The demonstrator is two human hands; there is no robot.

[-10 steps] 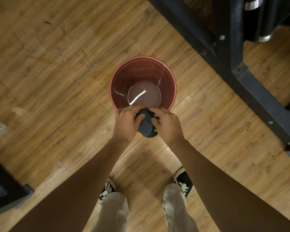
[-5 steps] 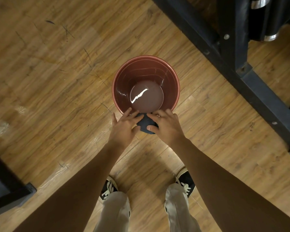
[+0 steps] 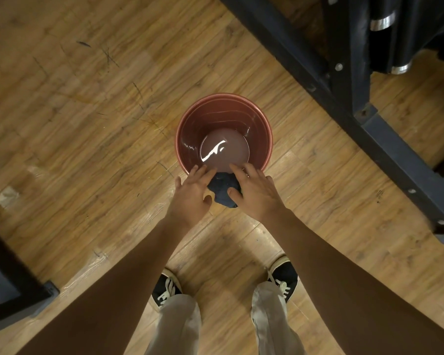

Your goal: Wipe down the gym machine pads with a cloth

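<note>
the dark cloth (image 3: 223, 188) is wadded between the left hand (image 3: 192, 194) and right hand (image 3: 257, 197), fingers nearly straight, pressing it rather than curling round it. the bucket (image 3: 217, 111) gapes just beyond the fingertips. so loose a hold could drop the cloth in, or drip on the floor (image 3: 87, 124).
</note>
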